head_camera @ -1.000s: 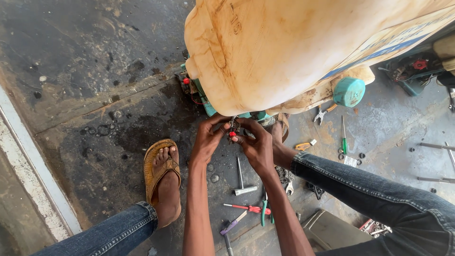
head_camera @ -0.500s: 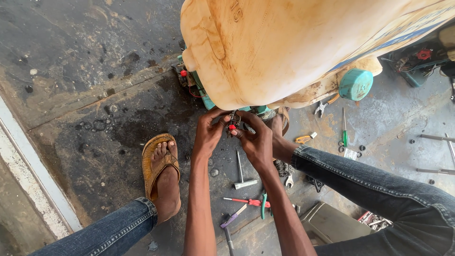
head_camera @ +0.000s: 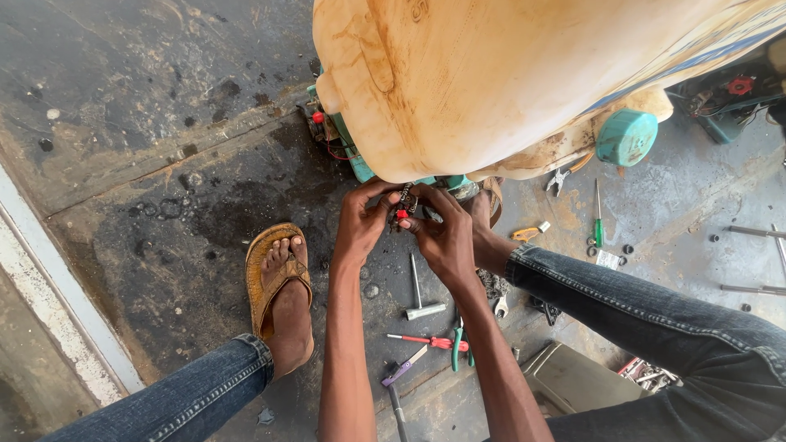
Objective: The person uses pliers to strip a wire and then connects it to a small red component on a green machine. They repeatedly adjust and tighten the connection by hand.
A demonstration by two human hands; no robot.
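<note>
My left hand (head_camera: 360,225) and my right hand (head_camera: 442,233) meet just under a large, stained cream plastic tank (head_camera: 491,82). Between their fingertips they pinch a small metal part with a red piece (head_camera: 403,209), close to the teal machine body (head_camera: 360,164) below the tank. Both hands' fingers are curled around that part; how it joins the machine is hidden by the fingers.
Tools lie on the oily concrete by my arms: a T-shaped socket wrench (head_camera: 422,299), a red-handled screwdriver (head_camera: 426,340), green pliers (head_camera: 456,348), a green screwdriver (head_camera: 598,221). My foot in a brown sandal (head_camera: 278,278) rests left. A teal cap (head_camera: 626,137) sits right.
The view has shifted slightly; my hands stay together on the small part under the tank, with only small finger movements.
</note>
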